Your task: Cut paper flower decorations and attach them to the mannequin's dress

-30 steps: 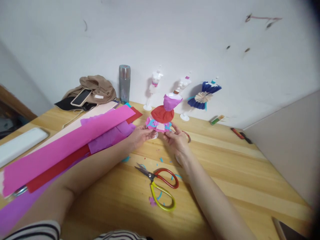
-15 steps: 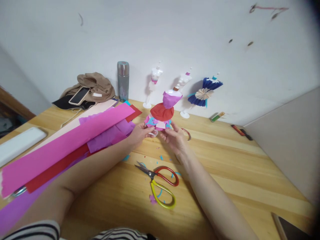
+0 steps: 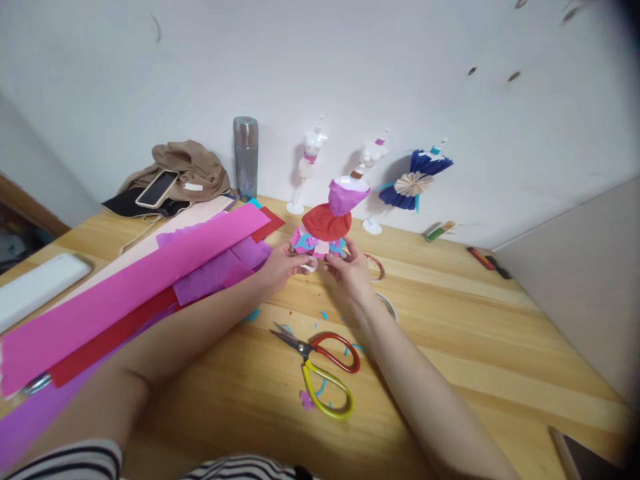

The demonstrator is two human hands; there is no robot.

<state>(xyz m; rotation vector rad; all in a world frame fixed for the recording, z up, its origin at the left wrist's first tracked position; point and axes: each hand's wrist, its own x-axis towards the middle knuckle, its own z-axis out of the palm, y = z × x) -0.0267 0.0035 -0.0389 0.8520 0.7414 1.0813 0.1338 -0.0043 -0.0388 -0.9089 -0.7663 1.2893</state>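
Observation:
Between my hands is a small mannequin (image 3: 327,223) in a paper dress: purple top, red skirt, and a pink lower tier with blue and purple cut-outs. My left hand (image 3: 281,268) pinches the lower tier on its left, by the white base. On the other side, the fingers of my right hand (image 3: 351,268) close on the tier's right edge. Scissors (image 3: 304,348) with one red and one yellow handle lie open on the table below, among blue paper scraps. A purple paper flower (image 3: 307,400) is beside the yellow handle.
Pink paper (image 3: 145,287) and other coloured sheets cover the table's left. Behind stand a grey flask (image 3: 246,160), a white mannequin (image 3: 314,150), another mannequin (image 3: 373,155) and a blue-dressed one (image 3: 414,180). Tape rolls (image 3: 388,303) lie right of my right hand.
The view has shifted slightly. A tape roll beside my right wrist now shows more. Both hands keep their grip on the dressed mannequin, which hardly moves.

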